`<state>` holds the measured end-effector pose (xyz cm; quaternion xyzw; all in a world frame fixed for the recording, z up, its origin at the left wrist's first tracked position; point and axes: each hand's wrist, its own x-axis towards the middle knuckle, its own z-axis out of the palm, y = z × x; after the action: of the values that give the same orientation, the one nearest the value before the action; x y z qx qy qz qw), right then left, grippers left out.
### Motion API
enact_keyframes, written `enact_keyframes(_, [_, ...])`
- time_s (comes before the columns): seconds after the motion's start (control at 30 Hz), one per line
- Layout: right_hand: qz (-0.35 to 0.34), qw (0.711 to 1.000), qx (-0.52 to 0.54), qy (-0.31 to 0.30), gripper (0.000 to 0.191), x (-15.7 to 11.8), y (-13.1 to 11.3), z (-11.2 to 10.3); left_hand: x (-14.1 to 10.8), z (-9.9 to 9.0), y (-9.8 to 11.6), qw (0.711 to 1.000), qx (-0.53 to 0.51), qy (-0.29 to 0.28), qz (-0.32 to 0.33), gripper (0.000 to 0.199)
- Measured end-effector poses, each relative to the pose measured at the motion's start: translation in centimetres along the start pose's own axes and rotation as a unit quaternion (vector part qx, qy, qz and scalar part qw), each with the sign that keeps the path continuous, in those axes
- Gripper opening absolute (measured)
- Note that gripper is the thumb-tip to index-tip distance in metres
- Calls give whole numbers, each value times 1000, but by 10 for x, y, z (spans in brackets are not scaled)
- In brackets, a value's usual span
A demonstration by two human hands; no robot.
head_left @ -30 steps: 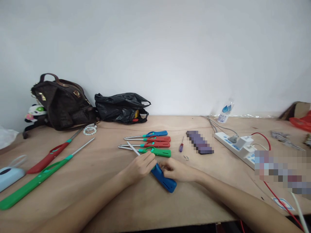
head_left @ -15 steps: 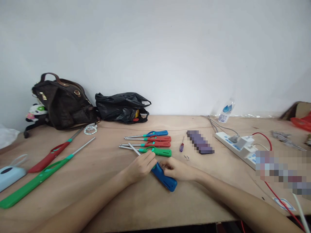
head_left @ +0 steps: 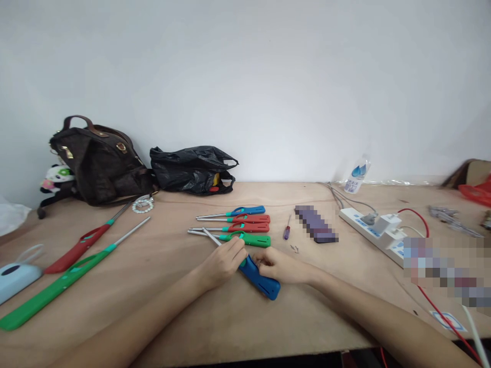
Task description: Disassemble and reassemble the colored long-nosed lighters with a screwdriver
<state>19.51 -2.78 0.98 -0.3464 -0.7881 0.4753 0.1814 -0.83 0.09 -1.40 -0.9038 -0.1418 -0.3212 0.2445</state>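
A blue long-necked lighter [head_left: 261, 278] lies slantwise, its metal barrel pointing to the upper left. My left hand [head_left: 226, 258] is closed round it where the barrel meets the handle, covering the trigger area. Against the handle's right side, my right hand [head_left: 282, 265] has its thumb and fingers curled in a pinch; the fingertips are partly hidden. Just beyond lie a green lighter [head_left: 264, 240], two red lighters [head_left: 251, 227] and another blue lighter [head_left: 253, 210] in a stack of rows. Right of them are a small purple-handled screwdriver [head_left: 287, 232] and a few tiny screws [head_left: 294, 249].
Larger red [head_left: 79, 249] and green [head_left: 57, 290] lighters lie left, near a light-blue device [head_left: 19, 278]. A brown backpack [head_left: 102, 163] and black plastic bag [head_left: 184, 168] stand by the wall. A power strip [head_left: 360, 225] with red cables is right, beside a bottle [head_left: 357, 176].
The blue lighter's handle end has tilted up very slightly. Both hands keep nearly the same place and grip.
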Motion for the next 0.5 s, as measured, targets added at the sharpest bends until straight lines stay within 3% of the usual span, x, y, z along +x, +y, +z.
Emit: enact_keyframes(0.5, [-4,1000,-6,6,17,-1,-3,-2,3,0,-1,999,9,-40,-5,31])
